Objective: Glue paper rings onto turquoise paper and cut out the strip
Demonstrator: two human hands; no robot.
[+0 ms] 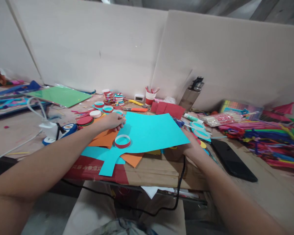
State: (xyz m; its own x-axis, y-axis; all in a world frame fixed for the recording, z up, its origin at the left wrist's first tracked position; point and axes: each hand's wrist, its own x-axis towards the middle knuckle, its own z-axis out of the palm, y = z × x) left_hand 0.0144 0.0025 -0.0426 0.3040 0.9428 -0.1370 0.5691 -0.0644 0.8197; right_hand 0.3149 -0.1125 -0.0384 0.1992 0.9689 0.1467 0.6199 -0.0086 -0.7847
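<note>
A bright turquoise paper sheet [152,132] with a cut-out left side lies in front of me. On it stands a paper ring [122,146], red outside and white at the rim. My left hand [114,121] is over the sheet's upper left edge with fingertips pinched together; what is between them, if anything, is too small to tell. My right hand [186,147] is at the sheet's right corner, which partly covers it. It is closed around a glue gun, whose dark blue front [177,122] shows past the sheet and whose black cord [183,171] hangs down.
Orange paper [103,138] lies beneath the sheet. Several small red-and-white rings [108,109] stand behind my left hand. A power strip [70,129] is at left, a black phone [232,160] at right. Farther back are a bottle [189,98], a cup [150,98] and an orange cutter [136,110].
</note>
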